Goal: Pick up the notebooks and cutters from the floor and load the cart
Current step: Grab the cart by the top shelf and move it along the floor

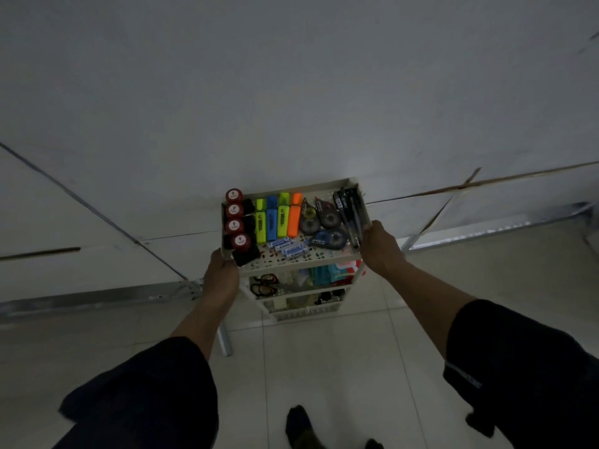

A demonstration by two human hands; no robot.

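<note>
Hands: left (pixel 223 272) and right (pixel 379 244) grip cart (pixel 291 268) top-tray corners, likely to steady or reposition it; no notebooks or cutters visible.

Dim room, pale tiled floor (pixel 340 367), white tabletops (pixel 291 92)

Both hands (pixel 222 270) (pixel 379 246) outstretched, gripping.

cart (pixel 327 265): cream | highlighters (pixel 277 218): yellow, blue, green, orange (neon) | 4 caps (pixel 234 218): red
</note>
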